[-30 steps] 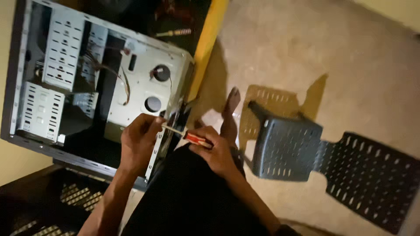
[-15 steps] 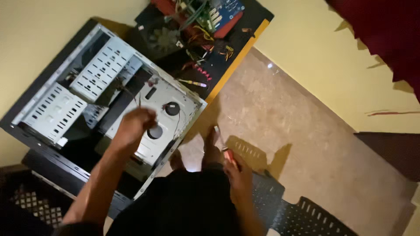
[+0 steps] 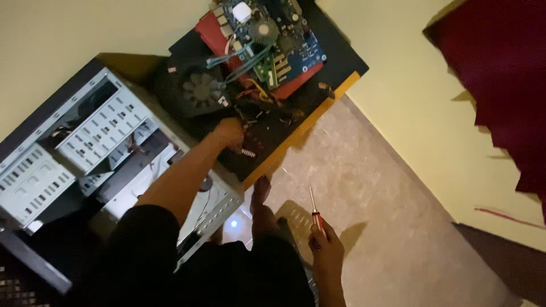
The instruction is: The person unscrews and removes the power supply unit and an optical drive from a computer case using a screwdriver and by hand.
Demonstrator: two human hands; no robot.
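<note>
My left hand [image 3: 230, 132] reaches forward over the open computer case [image 3: 85, 148] to the black board [image 3: 318, 108], its fingers closed among small loose parts there; what it grips is too small to tell. A round black fan [image 3: 193, 91] lies just left of that hand. My right hand [image 3: 325, 244] is low at the centre and holds a red-handled screwdriver [image 3: 316, 211] with its tip pointing up and away. My bare foot [image 3: 260, 204] rests on the floor between the two hands.
A circuit board with a cooler fan [image 3: 267, 34] lies on a red sheet at the far end of the black board. The board has a yellow edge [image 3: 307, 131]. A dark red cloth [image 3: 500, 74] hangs at the right. The floor is beige.
My left hand left the case's metal plate and reached further forward onto the black board. My right hand with the screwdriver dropped lower right. The view swung up, away from the grey chair.
</note>
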